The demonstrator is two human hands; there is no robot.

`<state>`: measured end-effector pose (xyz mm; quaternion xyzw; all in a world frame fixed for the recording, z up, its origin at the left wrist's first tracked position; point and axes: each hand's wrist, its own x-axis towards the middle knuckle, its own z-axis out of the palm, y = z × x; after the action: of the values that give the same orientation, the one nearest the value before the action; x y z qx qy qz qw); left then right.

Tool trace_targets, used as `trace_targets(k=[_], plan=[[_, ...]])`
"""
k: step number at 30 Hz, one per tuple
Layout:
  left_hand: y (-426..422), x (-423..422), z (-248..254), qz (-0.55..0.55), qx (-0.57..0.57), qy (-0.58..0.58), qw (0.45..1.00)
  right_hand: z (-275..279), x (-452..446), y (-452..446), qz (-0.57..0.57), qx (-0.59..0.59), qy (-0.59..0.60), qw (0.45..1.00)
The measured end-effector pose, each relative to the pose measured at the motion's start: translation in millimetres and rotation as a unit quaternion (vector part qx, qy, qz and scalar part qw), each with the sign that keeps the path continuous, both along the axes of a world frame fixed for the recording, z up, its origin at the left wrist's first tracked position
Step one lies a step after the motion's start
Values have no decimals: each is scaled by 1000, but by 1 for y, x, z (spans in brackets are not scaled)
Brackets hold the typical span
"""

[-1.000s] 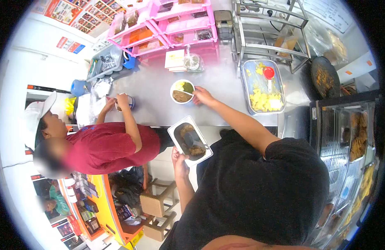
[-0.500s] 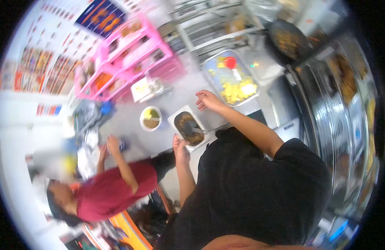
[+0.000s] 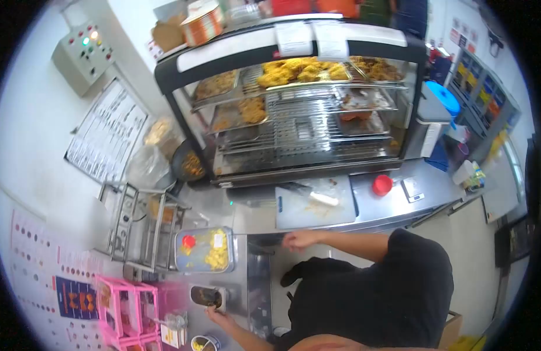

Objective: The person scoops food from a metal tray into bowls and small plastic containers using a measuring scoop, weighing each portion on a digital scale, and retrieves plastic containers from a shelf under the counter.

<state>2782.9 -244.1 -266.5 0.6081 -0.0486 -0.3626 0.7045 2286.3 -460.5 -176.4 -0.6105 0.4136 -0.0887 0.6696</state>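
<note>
From my end of the feed, the view now swings round to a glass display case [image 3: 308, 173] of fried food, while half a second ago it faced the pink rack [image 3: 121, 284], and the co-worker in maroon is out of shot. The left hand [image 3: 222, 317] keeps hold of the white rectangular container [image 3: 224, 297] by its near end, as before — only now I see it low in the picture, beside the tray [image 3: 194, 257] of yellow pieces with its red scoop [image 3: 189, 241]. I can't tell whether the container touches the counter or hangs just above it. The right hand [image 3: 299, 240] is no longer beside that tray; it hovers in front of the counter edge, near the white cutting board [image 3: 294, 216]. It looks bare, with fingers loosely bent, though blur stops me telling how wide they stand. The left fingers under the container are hidden from me, and its dark contents smear together — I can't separate food from utensil. The round bowl [image 3: 218, 344] is cut off by the bottom edge.
</note>
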Motion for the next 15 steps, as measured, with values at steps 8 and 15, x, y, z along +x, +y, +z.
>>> trace_targets(k=[8,15], plan=[[54,-106,63,108,67,67,990,-98,-182,237,26,103,230,967],[150,-253,-72,-153,325,152,921,-136,-245,218,240,133,299,914]])
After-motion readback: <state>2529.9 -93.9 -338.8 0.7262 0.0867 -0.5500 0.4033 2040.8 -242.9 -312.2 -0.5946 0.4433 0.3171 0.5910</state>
